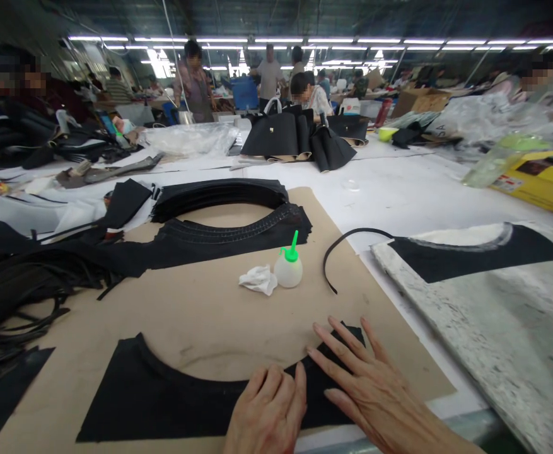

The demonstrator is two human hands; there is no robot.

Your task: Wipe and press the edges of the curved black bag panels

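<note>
A black panel (181,403) with a deep curved cut-out lies flat before me, its curved rim folded over into a narrow raised edge. My left hand (269,410) is closed, its curled fingers gripping that curved edge near the middle. My right hand (368,384) lies flat with spread fingers on the panel's right end. Beyond the hands stands a small round squeeze bottle (288,270) with a green nozzle, beside a crumpled white cloth or tissue (259,280). A thin black strip (331,255) curves nearby.
Brown board (200,315) covers the work surface. Stacked black curved panels (219,189) lie behind, with black strips (30,284) heaped at left. On a pale mottled slab (503,340) at right rests another black panel (479,252). Black bags (280,135) and several people are farther back.
</note>
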